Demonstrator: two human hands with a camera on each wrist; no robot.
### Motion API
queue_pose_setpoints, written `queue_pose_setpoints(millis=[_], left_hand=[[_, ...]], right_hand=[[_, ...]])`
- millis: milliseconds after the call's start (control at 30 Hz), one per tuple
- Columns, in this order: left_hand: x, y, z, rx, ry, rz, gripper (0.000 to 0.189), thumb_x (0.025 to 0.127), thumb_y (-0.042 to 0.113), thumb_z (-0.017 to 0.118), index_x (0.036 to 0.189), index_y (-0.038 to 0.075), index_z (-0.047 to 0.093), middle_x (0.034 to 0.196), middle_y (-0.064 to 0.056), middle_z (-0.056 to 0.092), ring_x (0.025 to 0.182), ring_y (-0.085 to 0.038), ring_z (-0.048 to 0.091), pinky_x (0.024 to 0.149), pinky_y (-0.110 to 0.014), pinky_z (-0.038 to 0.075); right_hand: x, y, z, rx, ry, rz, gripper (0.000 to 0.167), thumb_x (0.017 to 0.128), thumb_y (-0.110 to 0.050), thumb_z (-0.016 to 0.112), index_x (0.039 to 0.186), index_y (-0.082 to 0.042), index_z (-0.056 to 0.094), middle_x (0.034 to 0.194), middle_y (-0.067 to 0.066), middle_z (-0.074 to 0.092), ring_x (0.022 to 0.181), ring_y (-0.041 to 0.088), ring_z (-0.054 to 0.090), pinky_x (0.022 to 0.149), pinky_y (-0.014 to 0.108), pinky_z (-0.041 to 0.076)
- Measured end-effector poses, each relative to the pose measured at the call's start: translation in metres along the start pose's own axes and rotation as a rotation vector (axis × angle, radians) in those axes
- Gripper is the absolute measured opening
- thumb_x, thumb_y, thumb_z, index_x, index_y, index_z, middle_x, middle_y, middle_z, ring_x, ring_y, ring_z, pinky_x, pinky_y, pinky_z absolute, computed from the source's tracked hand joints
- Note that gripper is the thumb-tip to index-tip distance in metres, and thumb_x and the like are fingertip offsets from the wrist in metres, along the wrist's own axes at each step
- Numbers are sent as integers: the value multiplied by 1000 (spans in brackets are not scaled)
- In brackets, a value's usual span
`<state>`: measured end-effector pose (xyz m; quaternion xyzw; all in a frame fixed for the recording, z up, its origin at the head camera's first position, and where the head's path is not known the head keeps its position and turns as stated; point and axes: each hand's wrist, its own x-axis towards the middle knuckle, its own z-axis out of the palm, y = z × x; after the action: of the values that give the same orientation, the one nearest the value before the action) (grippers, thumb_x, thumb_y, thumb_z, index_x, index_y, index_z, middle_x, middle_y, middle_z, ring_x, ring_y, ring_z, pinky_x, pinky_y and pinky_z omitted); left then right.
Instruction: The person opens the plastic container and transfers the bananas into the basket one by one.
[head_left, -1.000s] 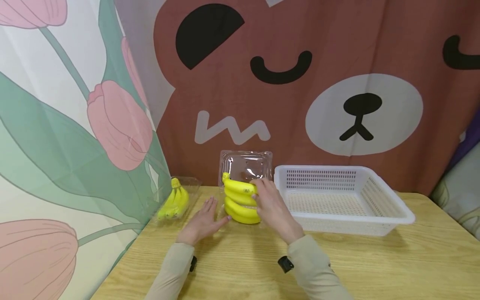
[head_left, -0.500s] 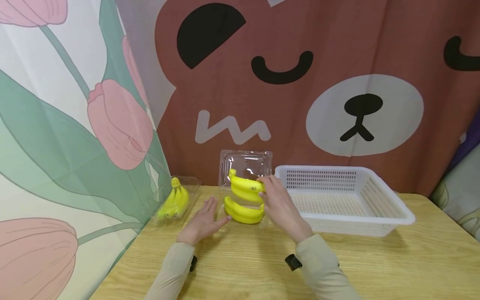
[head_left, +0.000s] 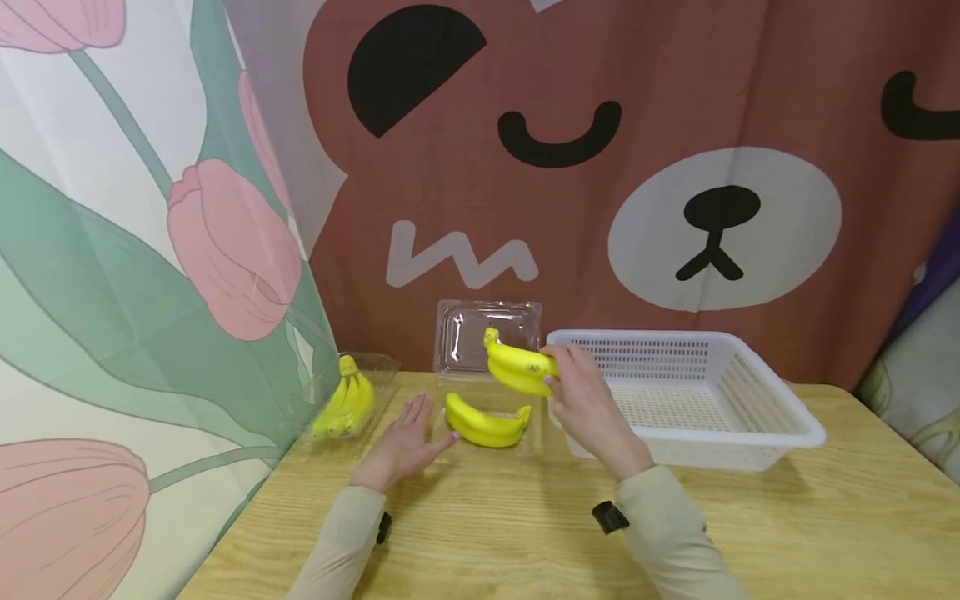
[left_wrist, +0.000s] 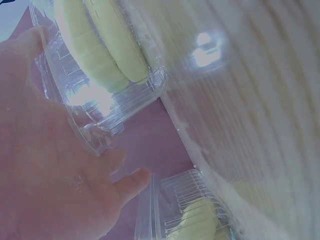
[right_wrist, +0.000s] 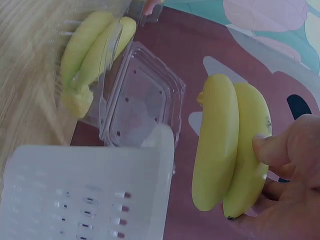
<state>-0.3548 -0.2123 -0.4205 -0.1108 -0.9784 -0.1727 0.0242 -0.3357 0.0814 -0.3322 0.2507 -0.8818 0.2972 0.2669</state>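
My right hand (head_left: 588,404) pinches a small bunch of bananas (head_left: 517,367) by its tip end, raised above the open clear plastic box. In the right wrist view two bananas (right_wrist: 217,145) of this bunch show, the thumb pressed on one. Another bunch of bananas (head_left: 487,423) lies inside the clear plastic box (head_left: 487,337), whose lid stands up at the back. My left hand (head_left: 401,446) lies at the left side of that box with fingers spread, thumb toward the near bananas; the left wrist view shows its fingers at the box's rim (left_wrist: 85,132).
A white perforated basket (head_left: 697,437) stands to the right of the box on the wooden table (head_left: 480,533). At the far left, a second clear plastic box holds a bunch of bananas (head_left: 347,404). A printed curtain (head_left: 570,217) hangs behind the table.
The right hand has lifted the upper bananas out of the box and carried them up and right, toward the basket. The lower bunch stays in the box. The left hand has hardly moved.
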Motion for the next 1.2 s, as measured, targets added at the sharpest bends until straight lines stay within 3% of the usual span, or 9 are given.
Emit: queue_pose_setpoints(millis=[700,1200], left_hand=[[-1,2,-1,-12,11,5,90,96,64,45,157,4,17,163,-15,6,148,-36,7,116,-56,19],[-3,3,-2,-39,-5,-1,89,96,63,46,157,5,17,163,-11,3,149,-32,4,117,-54,18]], right_hand=[[-20,59,-49,-89,57,69,36,93,7,59,128,6,51,118,23,52,106,39,48,89,55,43],[-46,108,-77,-128,16,160,39,94,9,55,132,11,45,120,27,47,104,42,46,84,59,44]])
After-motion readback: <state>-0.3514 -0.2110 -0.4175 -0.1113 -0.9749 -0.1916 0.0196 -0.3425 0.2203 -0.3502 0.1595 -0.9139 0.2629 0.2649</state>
